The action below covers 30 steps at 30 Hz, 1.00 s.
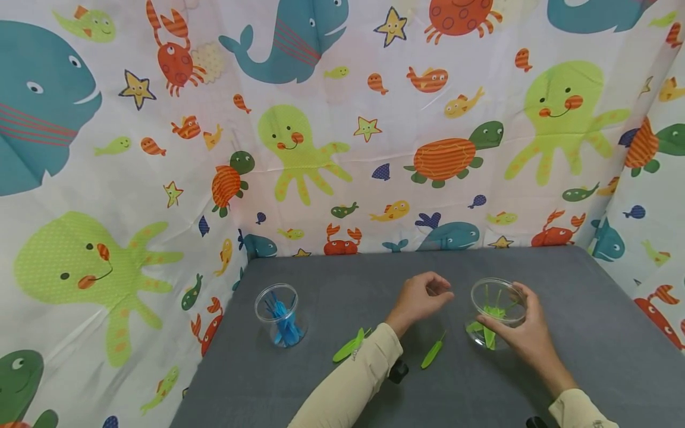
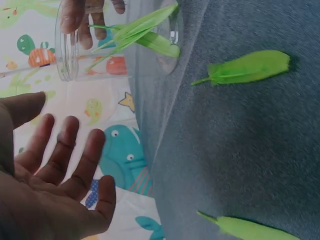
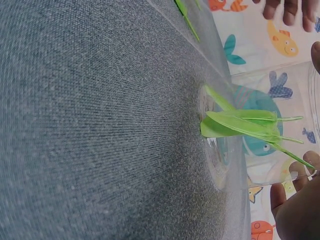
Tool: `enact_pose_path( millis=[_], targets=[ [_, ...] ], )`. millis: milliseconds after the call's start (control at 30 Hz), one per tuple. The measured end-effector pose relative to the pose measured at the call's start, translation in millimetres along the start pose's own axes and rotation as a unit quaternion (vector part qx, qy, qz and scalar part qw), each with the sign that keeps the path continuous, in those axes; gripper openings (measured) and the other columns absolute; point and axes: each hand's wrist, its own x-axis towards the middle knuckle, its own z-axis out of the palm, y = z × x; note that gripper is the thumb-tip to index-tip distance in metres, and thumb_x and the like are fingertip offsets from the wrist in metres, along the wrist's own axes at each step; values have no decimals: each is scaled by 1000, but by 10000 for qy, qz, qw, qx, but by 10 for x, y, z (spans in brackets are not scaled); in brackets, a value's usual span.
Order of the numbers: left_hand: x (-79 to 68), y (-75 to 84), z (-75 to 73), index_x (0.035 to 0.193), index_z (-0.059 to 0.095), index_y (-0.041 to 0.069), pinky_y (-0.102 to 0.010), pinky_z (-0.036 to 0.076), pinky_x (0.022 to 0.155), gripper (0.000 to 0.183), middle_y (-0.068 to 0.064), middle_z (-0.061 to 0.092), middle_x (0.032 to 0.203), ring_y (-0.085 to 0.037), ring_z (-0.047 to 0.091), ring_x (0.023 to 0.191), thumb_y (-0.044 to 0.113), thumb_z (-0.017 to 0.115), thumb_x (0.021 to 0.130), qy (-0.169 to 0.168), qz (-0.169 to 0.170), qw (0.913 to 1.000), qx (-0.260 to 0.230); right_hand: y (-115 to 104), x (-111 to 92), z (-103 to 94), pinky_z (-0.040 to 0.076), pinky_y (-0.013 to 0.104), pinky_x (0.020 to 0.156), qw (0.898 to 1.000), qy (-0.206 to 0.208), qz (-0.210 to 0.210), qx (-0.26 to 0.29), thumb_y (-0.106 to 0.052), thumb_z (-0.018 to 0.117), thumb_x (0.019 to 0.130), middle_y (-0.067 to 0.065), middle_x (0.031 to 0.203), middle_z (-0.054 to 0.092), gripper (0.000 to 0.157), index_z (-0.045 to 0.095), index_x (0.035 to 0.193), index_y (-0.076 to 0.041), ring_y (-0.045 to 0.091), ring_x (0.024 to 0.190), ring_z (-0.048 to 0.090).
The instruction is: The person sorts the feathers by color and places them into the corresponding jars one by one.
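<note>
On the right of the head view, my right hand (image 1: 527,333) grips a clear plastic jar (image 1: 478,309) near its rim, thumb on one side and fingers on the other. Several green feathers (image 3: 245,123) stand in the jar, quills up. My left hand (image 1: 423,297) is held to the left of the jar, fingers loosely bent, with nothing in it. A single green feather (image 1: 432,353) lies on the table between the two hands. More green feathers (image 1: 349,348) lie by the left forearm, partly hidden by the sleeve.
A second clear jar (image 1: 269,291) holding blue feathers (image 1: 286,324) stands at the left of the grey table (image 1: 326,285). Behind and beside the table hangs a curtain (image 1: 321,226) printed with sea animals.
</note>
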Motion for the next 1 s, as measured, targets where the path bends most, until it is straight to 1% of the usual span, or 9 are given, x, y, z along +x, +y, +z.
enact_pose_path(
  millis=[67, 167, 233, 300, 367, 567, 700, 867, 1000],
  targets=[
    [-29, -31, -14, 98, 73, 26, -20, 52, 68, 9, 14, 70, 88, 2, 61, 76, 32, 76, 92, -186, 16, 9995, 237, -4, -3, -2, 29, 78, 101, 10000, -5, -8, 3, -27, 88, 80, 30, 158, 30, 111, 13, 160, -4, 50, 139, 33],
    [-76, -81, -27, 97, 74, 25, -23, 52, 70, 9, 14, 69, 86, 2, 60, 73, 32, 76, 92, -376, 9, 9975, 607, -8, -6, -5, 30, 78, 101, 10000, -14, 4, -20, -27, 88, 80, 29, 158, 31, 112, 13, 160, -5, 50, 140, 33],
    [-110, -106, -27, 98, 75, 25, -28, 52, 83, 10, 14, 69, 84, 3, 60, 73, 33, 77, 92, -442, -36, 9953, 861, -9, -7, -5, 30, 78, 101, 10000, -26, 18, -40, -28, 88, 80, 29, 159, 30, 113, 12, 160, -5, 50, 140, 33],
    [-145, -129, -21, 98, 76, 26, -36, 49, 96, 11, 16, 68, 82, 3, 58, 72, 34, 77, 91, -485, -86, 9925, 1117, -10, -7, -7, 30, 78, 101, 10000, -36, 33, -40, -29, 88, 80, 29, 159, 30, 113, 12, 161, -6, 50, 140, 32],
    [-180, -149, -9, 99, 76, 26, -42, 44, 103, 12, 17, 67, 80, 3, 57, 71, 34, 77, 91, -514, -91, 9885, 1421, -12, -6, -11, 29, 78, 102, 10000, -48, 43, -38, -29, 88, 80, 29, 160, 30, 114, 12, 161, -6, 50, 141, 32],
    [-267, -216, 27, 102, 77, 29, -44, 39, 97, 19, 18, 61, 72, 3, 52, 69, 40, 80, 87, -608, -41, 9654, 2535, -18, -7, -21, 29, 78, 102, 9999, -78, 69, -25, -30, 88, 81, 29, 159, 29, 113, 11, 161, -6, 50, 141, 32],
    [-315, -265, 49, 102, 78, 34, -51, 37, 99, 26, 18, 67, 82, 1, 55, 76, 46, 86, 80, -642, 55, 9489, 3089, -15, -8, -24, 30, 78, 101, 9999, -79, 68, -55, -31, 87, 81, 29, 160, 29, 113, 11, 161, -7, 49, 141, 32],
    [-357, -330, 84, 99, 78, 39, -41, 33, 85, 32, 18, 70, 96, -5, 53, 81, 52, 89, 73, -650, 172, 9276, 3674, -3, -4, -27, 28, 78, 102, 9999, -102, 57, -71, -31, 87, 81, 29, 160, 28, 113, 11, 162, -8, 50, 141, 31],
    [-394, -368, 101, 95, 78, 39, -37, 30, 79, 31, 19, 68, 95, -6, 50, 79, 56, 88, 72, -635, 281, 9129, 4022, 5, -1, -24, 28, 79, 103, 9999, -113, 77, -79, -32, 87, 81, 29, 160, 28, 113, 11, 162, -8, 50, 141, 31]
  ],
)
